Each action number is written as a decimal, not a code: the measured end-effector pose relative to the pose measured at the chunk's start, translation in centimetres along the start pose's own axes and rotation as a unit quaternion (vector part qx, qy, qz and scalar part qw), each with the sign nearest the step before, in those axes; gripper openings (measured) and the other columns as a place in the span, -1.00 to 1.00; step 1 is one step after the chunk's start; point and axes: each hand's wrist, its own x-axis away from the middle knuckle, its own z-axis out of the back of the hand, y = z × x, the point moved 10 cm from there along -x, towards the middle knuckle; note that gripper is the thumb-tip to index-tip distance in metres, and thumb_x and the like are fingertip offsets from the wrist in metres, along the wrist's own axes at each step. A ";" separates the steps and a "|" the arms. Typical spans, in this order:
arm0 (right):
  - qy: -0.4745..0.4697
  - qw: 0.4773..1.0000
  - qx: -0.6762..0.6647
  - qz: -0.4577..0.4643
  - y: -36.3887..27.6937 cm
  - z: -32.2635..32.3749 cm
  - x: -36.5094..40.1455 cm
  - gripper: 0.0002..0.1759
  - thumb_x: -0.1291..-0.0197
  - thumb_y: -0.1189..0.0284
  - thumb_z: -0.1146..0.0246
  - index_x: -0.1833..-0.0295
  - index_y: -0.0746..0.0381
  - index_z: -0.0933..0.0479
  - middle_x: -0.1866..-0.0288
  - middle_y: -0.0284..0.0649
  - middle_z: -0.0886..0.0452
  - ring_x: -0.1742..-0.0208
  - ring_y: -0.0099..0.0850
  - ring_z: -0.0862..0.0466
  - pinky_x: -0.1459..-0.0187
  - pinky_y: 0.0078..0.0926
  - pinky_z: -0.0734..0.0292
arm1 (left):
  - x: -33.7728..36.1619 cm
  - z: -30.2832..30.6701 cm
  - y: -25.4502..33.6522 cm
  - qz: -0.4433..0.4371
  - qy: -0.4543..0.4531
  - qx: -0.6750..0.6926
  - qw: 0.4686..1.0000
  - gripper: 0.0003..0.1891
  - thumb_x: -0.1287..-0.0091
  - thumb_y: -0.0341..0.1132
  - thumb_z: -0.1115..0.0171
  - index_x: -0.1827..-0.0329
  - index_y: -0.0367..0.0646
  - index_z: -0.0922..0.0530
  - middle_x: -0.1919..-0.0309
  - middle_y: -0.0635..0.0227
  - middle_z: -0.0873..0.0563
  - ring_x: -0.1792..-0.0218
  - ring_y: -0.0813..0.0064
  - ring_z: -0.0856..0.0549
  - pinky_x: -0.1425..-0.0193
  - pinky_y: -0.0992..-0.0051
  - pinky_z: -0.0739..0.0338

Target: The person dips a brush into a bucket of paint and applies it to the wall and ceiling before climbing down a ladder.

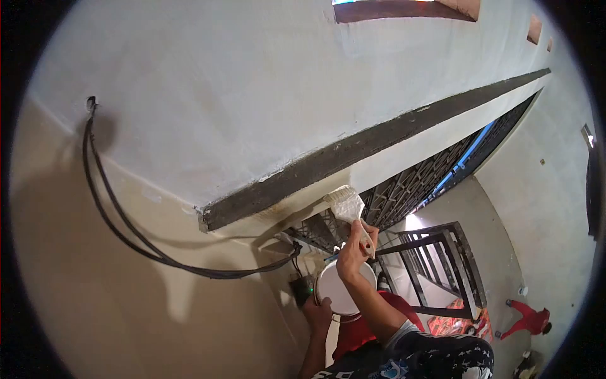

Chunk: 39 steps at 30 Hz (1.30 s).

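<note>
My right hand (357, 249) is closed around the handle of a wide paintbrush (346, 203) coated in white paint. The bristles are right at the pale wall band (303, 205) beneath a dark grey ledge (379, 140). Below and to the left, my left hand (317, 312) grips the rim of a round bucket (318, 288) that holds white paint. Beside the bucket is a dark box (302, 290) with a small green light.
Black cables (183, 268) loop from a wall hole toward the box. A metal window grille (429, 170) runs along the wall. Lower down stand a dark metal frame (445, 271) and a red patterned mat (451, 322). A person in red (533, 319) is on the floor level at right.
</note>
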 end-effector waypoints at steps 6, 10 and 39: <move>0.025 0.999 0.028 0.030 -4.7 -2.0 0.2 -0.76 -0.39 0.35 -0.28 0.16 0.32 -0.45 0.21 -0.18 -0.60 0.24 -0.53 -0.58 0.11 -0.56 -0.53 | -0.1 0.7 -1.0 0.018 0.015 0.016 1.000 -0.67 -0.03 -0.38 -0.26 0.14 -0.37 -0.68 0.28 0.00 -0.78 0.19 0.13 -0.80 0.07 0.24 -0.63; 0.022 0.997 -0.076 0.017 -2.6 -1.4 0.1 -0.77 -0.39 0.37 -0.26 0.13 0.32 -0.43 0.17 -0.13 -0.61 0.19 -0.45 -0.63 0.06 -0.49 -0.61 | -0.1 1.0 -1.5 0.002 0.038 0.026 0.999 -0.67 0.00 -0.40 -0.21 0.19 -0.45 -0.63 0.32 0.07 -0.75 0.29 0.27 -0.72 0.12 0.29 -0.59; 0.032 0.999 -0.024 0.005 2.6 2.3 -1.5 -0.73 -0.39 0.35 -0.30 0.09 0.36 -0.45 0.25 -0.22 -0.57 0.19 -0.56 -0.56 0.06 -0.56 -0.52 | 0.2 1.0 -0.3 -0.027 0.036 0.037 0.998 -0.68 -0.02 -0.38 -0.22 0.21 -0.44 -0.66 0.31 0.02 -0.76 0.25 0.22 -0.76 0.10 0.26 -0.61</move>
